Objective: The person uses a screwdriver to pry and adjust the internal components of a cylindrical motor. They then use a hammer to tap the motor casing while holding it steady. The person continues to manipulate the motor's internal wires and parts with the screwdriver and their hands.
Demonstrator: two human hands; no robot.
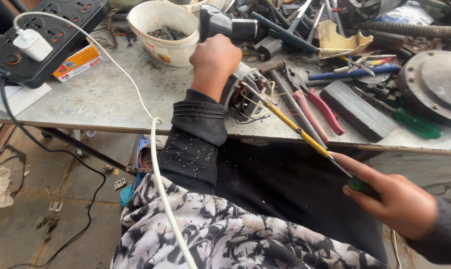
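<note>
Yellow-shafted screwdriver (pixel 295 127) is held by its green handle in the right hand (pixel 399 201), fingers (pixel 357 174) closed fully around the grip, index laid along the shaft. The tip is directed into the exposed windings of a small motor assembly (pixel 245 92) lying at the near edge of the grey surface (pixel 111 94). The left hand (pixel 214 57) is clamped over the top of the motor body, fingers curled shut on the housing, so that the part is pinned down against the surface.

Judgement on doing the step well: the long shaft gives much leverage and little feel, so force is best kept low and applied along the shaft axis, not sideways. The thin copper wires about the tip look easily nicked; the blade is best seated on metal, not on wire. The holding hand sits just beside the line of the tip, so a slip could carry the blade toward it; the wrist is better kept behind the contact point. The exact seat of the tip cannot be told, being hidden among the wires.

Nearby: red-handled pliers (pixel 322 109) and a hammer (pixel 285 94) just right of the motor, a dark block (pixel 357 109), a white tub (pixel 166 32) of small parts behind, and a white cable (pixel 156 164) trailing from a black power strip (pixel 41 37).
</note>
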